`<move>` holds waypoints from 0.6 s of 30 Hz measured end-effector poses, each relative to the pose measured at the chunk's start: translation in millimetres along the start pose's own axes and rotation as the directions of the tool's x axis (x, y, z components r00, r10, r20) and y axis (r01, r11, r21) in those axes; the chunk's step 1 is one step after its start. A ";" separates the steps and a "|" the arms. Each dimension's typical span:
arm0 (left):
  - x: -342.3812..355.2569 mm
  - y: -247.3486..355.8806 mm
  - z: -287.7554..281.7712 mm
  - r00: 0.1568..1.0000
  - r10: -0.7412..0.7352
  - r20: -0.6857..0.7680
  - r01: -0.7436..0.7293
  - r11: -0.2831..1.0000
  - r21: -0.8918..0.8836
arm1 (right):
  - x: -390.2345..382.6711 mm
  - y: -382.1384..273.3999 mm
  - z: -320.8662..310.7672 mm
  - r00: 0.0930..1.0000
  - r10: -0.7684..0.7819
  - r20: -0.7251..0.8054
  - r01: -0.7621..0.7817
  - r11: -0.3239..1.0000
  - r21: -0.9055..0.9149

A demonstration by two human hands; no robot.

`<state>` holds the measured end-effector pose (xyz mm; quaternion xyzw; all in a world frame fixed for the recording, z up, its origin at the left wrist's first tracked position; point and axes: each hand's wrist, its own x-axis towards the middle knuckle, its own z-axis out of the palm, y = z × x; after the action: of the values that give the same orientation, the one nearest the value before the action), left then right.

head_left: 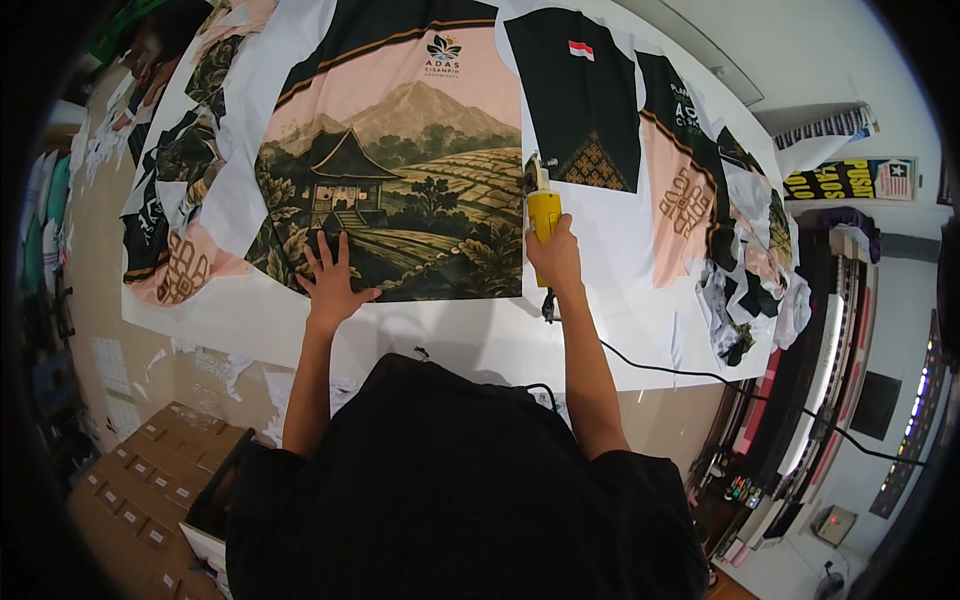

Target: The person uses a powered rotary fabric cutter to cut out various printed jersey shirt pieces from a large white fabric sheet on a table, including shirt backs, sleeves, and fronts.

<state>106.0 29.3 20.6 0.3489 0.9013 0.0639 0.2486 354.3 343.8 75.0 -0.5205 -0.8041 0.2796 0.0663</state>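
Observation:
A large printed fabric panel (400,190) with a mountain, terraced fields and a hut lies flat on the white table (470,340). My left hand (335,283) rests on its lower edge, fingers spread. My right hand (556,252) grips a yellow electric fabric cutter (544,212), whose metal head stands at the panel's right edge. Just right of the cutter lies a dark green fabric piece (585,105) with a small red-and-white patch and a patterned triangle. Farther right is a pink and dark green piece (678,170) with a brown motif.
Crumpled fabric offcuts (750,290) lie at the table's right end, more printed pieces (185,200) at its left. A black power cord (700,373) runs from the cutter over the table's front edge to the right. Cardboard boxes (140,500) stand at lower left; paper scraps litter the floor.

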 end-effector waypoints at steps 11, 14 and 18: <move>-0.5 11.8 -8.7 0.998 -0.055 0.015 0.055 0.998 -0.002 | 109.9 -25.6 1.6 0.999 -0.022 -0.038 0.021 0.999 -0.025; -3.5 15.1 -12.2 0.998 -0.068 0.007 0.068 0.997 -0.029 | 137.1 -33.5 1.5 1.000 0.003 -0.008 -0.003 1.000 -0.027; -3.8 17.1 -14.5 0.996 -0.087 0.009 0.087 0.996 -0.029 | 167.8 -50.9 -6.0 0.999 0.013 0.033 -0.011 0.999 -0.046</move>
<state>111.5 40.5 39.7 0.3059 0.9137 0.0647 0.2598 240.6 477.4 75.5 -0.5219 -0.8082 0.2701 0.0390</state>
